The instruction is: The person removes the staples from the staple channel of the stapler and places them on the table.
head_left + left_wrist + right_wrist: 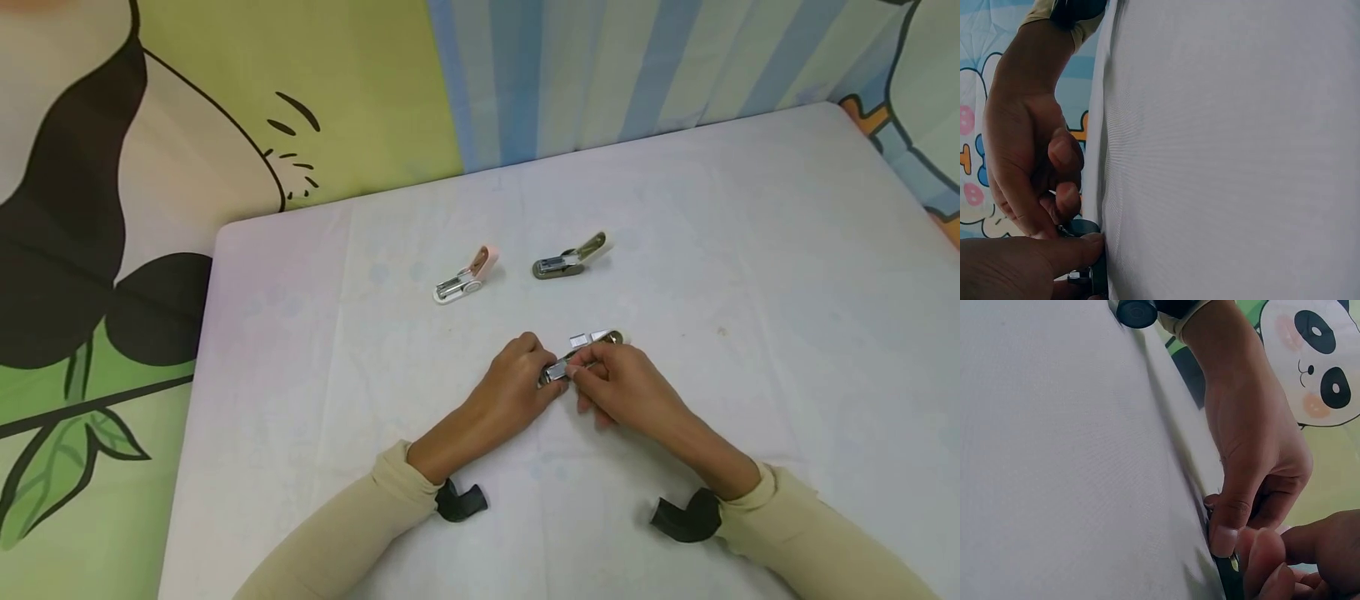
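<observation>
In the head view my left hand [513, 379] holds a small olive-green stapler [556, 372], its metal magazine exposed and its top arm swung back. The fingers of my right hand [633, 387] come together in a pinch at the middle of this stapler; whether they also hold a small part is hidden. A small silver piece, seemingly a staple strip [578, 340], lies just behind it. Dark parts of the stapler [1097, 275] show beneath the left thumb in the left wrist view. Fingers cover most of it in the right wrist view.
Farther back on the white-covered table [360, 333] lie a white-and-pink stapler [461, 279] and another olive-green stapler [566, 262], both swung open. Black curved pieces [462, 503] sit at both wrists. A cartoon-printed cloth [360, 92] stands behind the table.
</observation>
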Available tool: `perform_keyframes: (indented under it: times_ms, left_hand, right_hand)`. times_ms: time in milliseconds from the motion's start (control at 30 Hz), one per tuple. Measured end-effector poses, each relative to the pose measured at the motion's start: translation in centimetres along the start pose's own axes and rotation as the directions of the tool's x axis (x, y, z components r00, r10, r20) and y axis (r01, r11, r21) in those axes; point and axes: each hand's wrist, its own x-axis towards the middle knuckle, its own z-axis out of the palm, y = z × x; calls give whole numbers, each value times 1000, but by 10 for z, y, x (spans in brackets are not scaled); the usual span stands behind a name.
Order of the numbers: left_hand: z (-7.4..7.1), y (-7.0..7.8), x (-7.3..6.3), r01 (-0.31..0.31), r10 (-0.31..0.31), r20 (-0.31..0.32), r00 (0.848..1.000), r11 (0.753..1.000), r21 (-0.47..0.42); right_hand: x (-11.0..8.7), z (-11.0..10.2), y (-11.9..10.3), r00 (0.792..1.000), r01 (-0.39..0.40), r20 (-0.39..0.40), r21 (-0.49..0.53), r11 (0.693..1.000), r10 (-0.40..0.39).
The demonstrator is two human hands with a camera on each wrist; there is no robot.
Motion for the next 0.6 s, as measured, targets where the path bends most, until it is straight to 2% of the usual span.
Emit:
perform_keyframes:
  times_ms: [167,300,467,600]
  left_hand:
    - [-1,1,0,-3,3,-6,1000,1000,7]
    - [0,1,1,-5,5,-16,1000,1000,14]
    - [0,2,1,1,-1,-13,1000,1000,2]
    - [1,2,0,9,-9,-11,1000,1000,-12]
  right_hand:
    - [-1,2,-1,996,62,-64,-40,997,-65]
    - [-1,4,-3,982,117,-134,-108,987,-131]
    - [-2,3,-6,946,174,-226,-244,954,-231]
    - [-6,-3,-8,918,206,-275,-283,937,-285]
